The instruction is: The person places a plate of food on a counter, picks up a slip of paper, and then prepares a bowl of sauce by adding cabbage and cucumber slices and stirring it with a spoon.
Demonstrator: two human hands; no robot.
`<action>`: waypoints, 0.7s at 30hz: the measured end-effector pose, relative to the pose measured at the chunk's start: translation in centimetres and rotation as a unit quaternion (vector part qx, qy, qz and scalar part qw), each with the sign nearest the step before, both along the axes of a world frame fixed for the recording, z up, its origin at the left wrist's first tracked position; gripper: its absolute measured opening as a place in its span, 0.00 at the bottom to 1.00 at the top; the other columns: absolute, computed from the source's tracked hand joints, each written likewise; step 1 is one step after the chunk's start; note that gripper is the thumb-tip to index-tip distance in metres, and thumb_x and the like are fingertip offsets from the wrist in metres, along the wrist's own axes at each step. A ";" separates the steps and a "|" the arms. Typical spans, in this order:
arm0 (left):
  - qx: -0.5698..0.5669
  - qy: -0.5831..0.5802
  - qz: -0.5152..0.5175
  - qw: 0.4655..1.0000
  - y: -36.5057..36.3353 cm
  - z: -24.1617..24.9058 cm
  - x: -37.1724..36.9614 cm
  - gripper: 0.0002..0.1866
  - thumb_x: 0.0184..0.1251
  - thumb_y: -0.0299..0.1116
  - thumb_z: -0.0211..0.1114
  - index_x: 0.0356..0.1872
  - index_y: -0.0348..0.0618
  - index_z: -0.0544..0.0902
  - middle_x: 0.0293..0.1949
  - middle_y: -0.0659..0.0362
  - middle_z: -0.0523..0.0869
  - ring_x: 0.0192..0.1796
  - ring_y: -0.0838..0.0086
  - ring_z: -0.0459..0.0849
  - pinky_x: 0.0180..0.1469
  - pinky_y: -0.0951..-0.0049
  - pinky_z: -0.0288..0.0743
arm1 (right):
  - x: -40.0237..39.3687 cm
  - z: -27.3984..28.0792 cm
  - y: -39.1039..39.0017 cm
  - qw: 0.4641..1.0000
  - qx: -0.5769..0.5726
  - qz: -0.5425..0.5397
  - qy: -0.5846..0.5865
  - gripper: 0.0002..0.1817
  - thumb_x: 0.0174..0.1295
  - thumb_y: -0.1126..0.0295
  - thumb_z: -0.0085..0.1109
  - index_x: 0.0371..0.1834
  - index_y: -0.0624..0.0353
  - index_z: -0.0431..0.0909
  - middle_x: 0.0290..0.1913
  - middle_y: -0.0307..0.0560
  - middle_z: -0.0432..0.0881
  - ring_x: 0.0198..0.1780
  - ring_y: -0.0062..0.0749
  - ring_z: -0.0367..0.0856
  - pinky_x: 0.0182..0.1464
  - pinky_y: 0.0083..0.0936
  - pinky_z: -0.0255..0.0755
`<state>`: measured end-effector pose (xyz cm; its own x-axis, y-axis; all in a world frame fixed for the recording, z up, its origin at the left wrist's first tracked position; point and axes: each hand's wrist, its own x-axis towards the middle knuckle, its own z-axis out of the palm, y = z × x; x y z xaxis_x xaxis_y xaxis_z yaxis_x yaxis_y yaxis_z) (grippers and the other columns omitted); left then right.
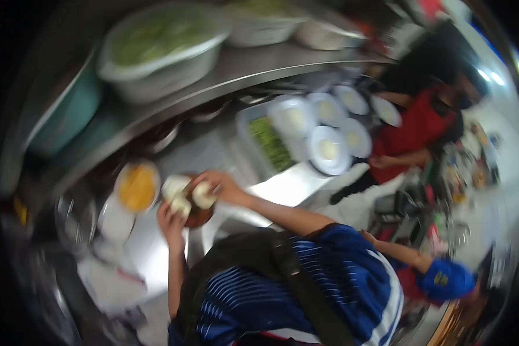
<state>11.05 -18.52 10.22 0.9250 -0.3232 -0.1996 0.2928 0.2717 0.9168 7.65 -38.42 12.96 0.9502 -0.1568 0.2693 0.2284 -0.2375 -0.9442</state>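
Note:
Blur softens the whole view. My left hand [170, 222] is closed on a pale cream piece of food [181, 206], whose kind I cannot make out. My right hand [222, 187] grips a second pale cream piece [203, 197] with bent fingers. Both pieces are held close together above a brown round bowl [199, 219], partly covered by them. Just beyond them sits a white item [175, 184], too blurred to name. A bowl of yellow-orange food [137, 187] stands to the left of my hands on the steel counter [205, 153].
White plates [329, 151] with pale food and a tub of green pieces [269, 144] lie to the right. A shelf [236, 72] with food tubs [161, 52] overhangs the back. One person in red [412, 132] and another in a blue cap [447, 279] stand nearby.

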 end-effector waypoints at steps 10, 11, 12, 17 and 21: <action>0.196 -0.137 0.046 0.970 -0.7 -3.5 5.5 0.11 0.54 0.20 0.59 0.40 0.36 0.76 0.27 0.59 0.82 0.30 0.82 0.78 0.32 0.84 0.70 | 6.4 -3.0 0.8 0.985 0.013 0.004 0.173 0.11 0.43 0.83 0.60 0.32 0.63 0.72 0.27 0.43 0.77 0.29 0.22 0.77 0.32 0.17 0.71; 0.202 -0.134 0.053 0.969 -0.8 -4.0 5.6 0.10 0.54 0.20 0.59 0.39 0.34 0.76 0.28 0.59 0.82 0.30 0.82 0.78 0.33 0.84 0.68 | 6.6 -3.4 1.2 0.984 0.004 0.003 0.178 0.12 0.43 0.83 0.60 0.31 0.63 0.72 0.27 0.43 0.76 0.29 0.22 0.77 0.31 0.17 0.70; 0.203 -0.132 0.051 0.969 -0.8 -4.0 5.7 0.10 0.54 0.20 0.59 0.39 0.34 0.76 0.28 0.59 0.82 0.30 0.82 0.78 0.33 0.84 0.68 | 6.9 -3.7 1.5 0.983 -0.004 0.001 0.183 0.12 0.42 0.84 0.60 0.31 0.63 0.72 0.26 0.43 0.76 0.28 0.23 0.77 0.30 0.17 0.70; 0.361 -0.234 -0.019 0.902 -0.3 -1.2 6.3 0.13 0.49 0.18 0.58 0.37 0.41 0.78 0.25 0.53 0.81 0.30 0.70 0.81 0.33 0.75 0.71 | 8.0 -3.8 1.6 0.982 -0.029 0.002 0.188 0.12 0.42 0.84 0.59 0.31 0.63 0.72 0.26 0.42 0.76 0.26 0.22 0.76 0.29 0.17 0.69; 0.510 -0.449 -0.215 0.702 -1.2 0.2 9.4 0.10 0.43 0.23 0.57 0.30 0.42 0.80 0.29 0.50 0.81 0.33 0.60 0.81 0.36 0.62 0.73 | 8.9 -3.5 0.8 0.984 -0.040 0.017 0.171 0.11 0.41 0.85 0.58 0.30 0.62 0.73 0.25 0.41 0.76 0.25 0.21 0.75 0.29 0.18 0.69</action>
